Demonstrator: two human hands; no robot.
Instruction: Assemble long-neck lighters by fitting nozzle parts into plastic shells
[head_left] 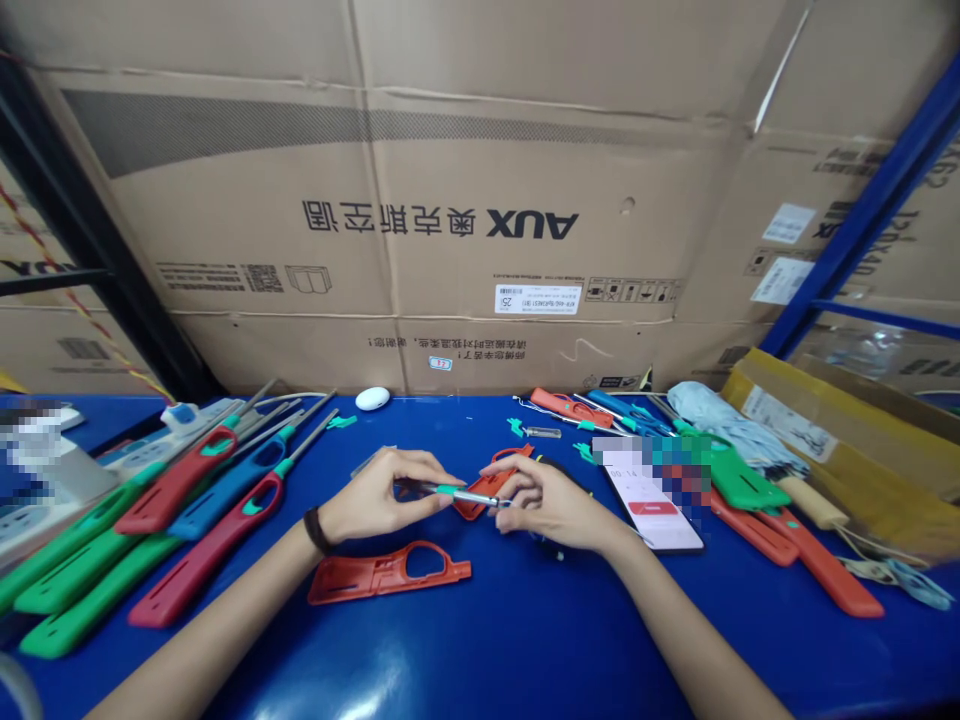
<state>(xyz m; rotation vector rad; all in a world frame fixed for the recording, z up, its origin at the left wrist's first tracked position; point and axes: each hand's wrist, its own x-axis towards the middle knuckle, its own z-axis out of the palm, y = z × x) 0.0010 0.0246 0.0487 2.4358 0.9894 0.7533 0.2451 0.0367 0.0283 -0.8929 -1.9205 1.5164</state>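
Observation:
My left hand (375,495) and my right hand (544,500) meet above the blue table (525,640). Between them, both pinch a slim metal tube with a green collar, a utility lighter's nozzle (465,494). Under the fingers lies a red plastic lighter shell (471,506), partly hidden by both hands. Below my left hand, a second open red lighter shell (386,578) rests flat on the table. A dark band circles my left wrist.
Finished long-nosed lighters in red, blue and green (176,490) lie fanned at left beside a white power strip (142,450). A smartphone (652,510) with a pixelated patch lies at right among red and green parts (757,530). Cardboard boxes (450,230) stand behind the table.

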